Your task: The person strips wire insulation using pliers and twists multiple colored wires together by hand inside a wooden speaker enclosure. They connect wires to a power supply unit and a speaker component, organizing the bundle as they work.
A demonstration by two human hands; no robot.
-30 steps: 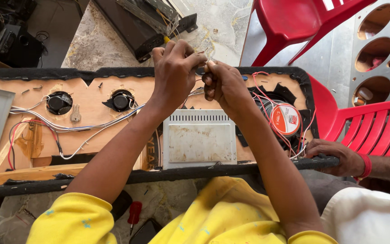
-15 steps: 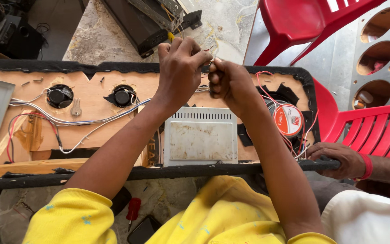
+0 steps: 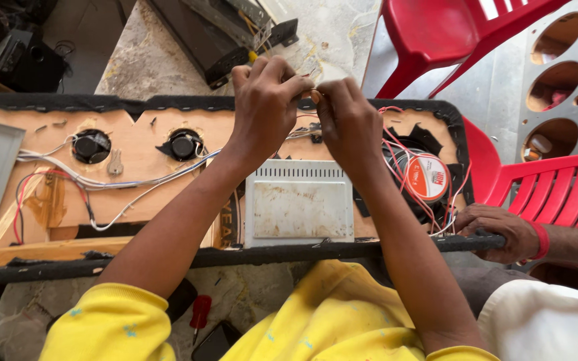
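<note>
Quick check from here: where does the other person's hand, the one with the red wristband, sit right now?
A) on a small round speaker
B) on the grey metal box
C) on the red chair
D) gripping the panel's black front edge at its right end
D: the other person's hand grips the black front edge at the right end of the wooden panel, by the large speaker.

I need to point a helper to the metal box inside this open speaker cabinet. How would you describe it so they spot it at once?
Start at the long wooden panel with black trim lying across the view. Below the left hand and right hand, near the panel's front edge, sits the pale grey metal box. Unlike the two small round black tweeters, it is rectangular, vented and rust-stained.
</note>
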